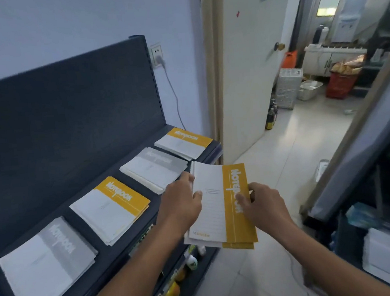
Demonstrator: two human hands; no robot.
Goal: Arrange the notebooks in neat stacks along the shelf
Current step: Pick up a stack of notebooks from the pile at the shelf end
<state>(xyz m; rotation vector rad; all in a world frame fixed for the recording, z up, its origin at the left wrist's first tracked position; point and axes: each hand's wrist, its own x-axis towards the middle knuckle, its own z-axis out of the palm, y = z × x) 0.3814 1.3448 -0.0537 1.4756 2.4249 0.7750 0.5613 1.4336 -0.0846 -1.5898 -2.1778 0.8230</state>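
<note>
I was, by my reckoning, partway through the stacking step, with a bundle of yellow notebooks [218,207] gathered up and being squared before it went down. It hung in the air just off the front edge of the shelf [118,250], over the floor tiles [273,164], and as far as I could tell rested on no stack. My left hand [182,202] gripped its nine o'clock edge, the thumb laid on the white cover and the other fingers hidden beneath. My right hand [263,204] pinched the three o'clock edge, its fingers [242,200] clamped over the yellow band. From the bundle, the near yellow stack [111,208] lay at nine o'clock, the middle grey stack [154,169] at ten, the far yellow stack [184,141] at eleven, and the nearest grey stack [46,264] well off at eight. The next move, I judged, called for carrying the bundle over one of the yellow stacks, turning it so its band ran the same way as theirs, and lowering it flush. The near yellow stack sat slightly fanned and would want tapping square.
</note>
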